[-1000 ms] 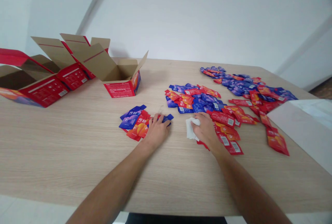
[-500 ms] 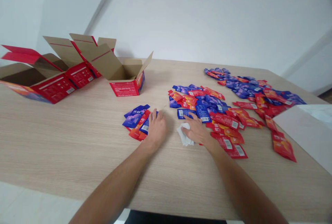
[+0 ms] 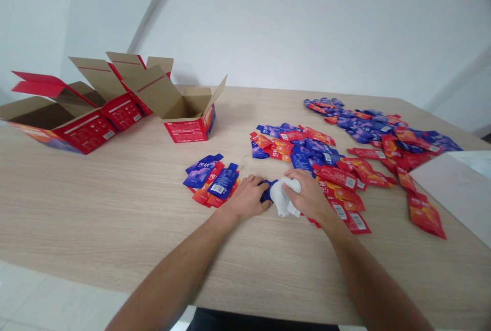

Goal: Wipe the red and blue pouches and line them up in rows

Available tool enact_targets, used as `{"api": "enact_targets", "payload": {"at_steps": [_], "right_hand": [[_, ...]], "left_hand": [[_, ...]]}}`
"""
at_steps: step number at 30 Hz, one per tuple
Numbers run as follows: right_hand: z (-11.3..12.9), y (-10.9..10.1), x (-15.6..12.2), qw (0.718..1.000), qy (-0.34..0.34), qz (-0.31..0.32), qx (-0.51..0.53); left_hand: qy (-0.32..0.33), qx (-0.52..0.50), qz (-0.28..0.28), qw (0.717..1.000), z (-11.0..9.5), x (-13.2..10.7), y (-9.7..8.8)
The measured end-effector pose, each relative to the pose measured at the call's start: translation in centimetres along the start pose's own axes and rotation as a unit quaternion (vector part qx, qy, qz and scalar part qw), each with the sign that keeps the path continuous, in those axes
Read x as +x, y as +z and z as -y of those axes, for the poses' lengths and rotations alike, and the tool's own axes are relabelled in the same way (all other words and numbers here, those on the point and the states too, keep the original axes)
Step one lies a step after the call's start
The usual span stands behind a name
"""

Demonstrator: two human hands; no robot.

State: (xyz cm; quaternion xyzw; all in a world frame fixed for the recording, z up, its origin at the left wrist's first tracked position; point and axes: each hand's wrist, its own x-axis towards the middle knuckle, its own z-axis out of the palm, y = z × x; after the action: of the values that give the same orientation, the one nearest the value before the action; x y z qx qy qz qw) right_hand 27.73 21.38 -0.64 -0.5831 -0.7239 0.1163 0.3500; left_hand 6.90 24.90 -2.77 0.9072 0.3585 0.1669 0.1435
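My left hand [image 3: 248, 199] is closed on a blue sachet [image 3: 266, 191] at the middle of the wooden table [image 3: 115, 208]. My right hand [image 3: 310, 196] grips a crumpled white cloth [image 3: 283, 197] that presses against that same sachet. Just left of my left hand lies a small pile of blue and red sachets [image 3: 211, 181]. To the right of my right hand spreads a larger heap of red and blue sachets [image 3: 307, 152], some under my wrist.
Several open red cardboard boxes [image 3: 95, 111] stand at the back left, the nearest one [image 3: 187, 116] with its flaps up. Another spread of sachets [image 3: 376, 126] lies at the far right. A white sheet [image 3: 456, 188] covers the table's right edge.
My left hand left the small pile and moved right onto a blue sachet. My right hand brought the white cloth against that sachet. A blue sachet now lies on top of the small pile.
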Motion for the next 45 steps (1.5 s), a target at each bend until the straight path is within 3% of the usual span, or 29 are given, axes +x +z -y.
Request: {"api": "enact_targets", "payload": {"at_steps": [5,8,10,12,14,16,19,21,23,28,33,38,40,45], "right_hand": [[0.2,-0.2,0.1,0.996,0.027,-0.07,0.055],[1.1,-0.4,-0.2,0.99,0.041,-0.103,0.082],[1.8,0.0,-0.5,0.988,0.042,-0.121,0.085],[2.4,0.7,-0.9,0.989,0.031,-0.118,0.081],[2.6,1.7,-1.3,0.991,-0.001,-0.111,0.074],[2.8,2.8,-1.7,0.991,-0.055,-0.101,0.064],[3.2,4.1,-2.1,0.988,-0.123,-0.085,0.037],[3.7,4.6,-2.3,0.988,-0.13,-0.08,0.013],[4.1,4.8,-2.4,0.989,-0.128,-0.067,-0.006],[3.8,4.0,-2.1,0.989,-0.146,0.002,-0.008],[2.6,3.3,-1.7,0.992,-0.12,-0.043,0.004],[3.3,3.7,-2.0,0.98,-0.191,0.048,0.018],[3.1,3.4,-1.8,0.985,-0.173,0.023,0.007],[1.1,2.0,-0.9,0.99,-0.076,-0.114,-0.022]], "left_hand": [[-0.043,-0.118,-0.066,0.99,-0.1,0.1,-0.8],[-0.128,-0.246,-0.147,0.95,0.3,0.1,-1.3],[-0.191,-0.366,-0.192,0.89,0.6,0.2,-1.3],[-0.231,-0.508,-0.213,0.802,0.8,0.4,-0.9],[-0.25,-0.627,-0.207,0.708,0.5,0.7,-0.4],[-0.253,-0.705,-0.193,0.633,-0.1,0.8,-0.1],[-0.245,-0.776,-0.179,0.553,-1.1,0.9,0.0],[-0.239,-0.8,-0.164,0.525,-1.5,0.7,-0.1],[-0.237,-0.808,-0.151,0.517,-1.7,0.5,-0.2],[-0.242,-0.803,-0.122,0.53,-2.0,0.2,0.1],[-0.236,-0.812,-0.076,0.528,-2.3,0.1,0.0],[-0.258,-0.811,-0.1,0.516,-2.0,0.2,-0.3],[-0.251,-0.815,-0.093,0.514,-2.1,0.2,-0.2],[-0.21,-0.818,-0.036,0.533,-3.0,-0.1,0.1]]}}
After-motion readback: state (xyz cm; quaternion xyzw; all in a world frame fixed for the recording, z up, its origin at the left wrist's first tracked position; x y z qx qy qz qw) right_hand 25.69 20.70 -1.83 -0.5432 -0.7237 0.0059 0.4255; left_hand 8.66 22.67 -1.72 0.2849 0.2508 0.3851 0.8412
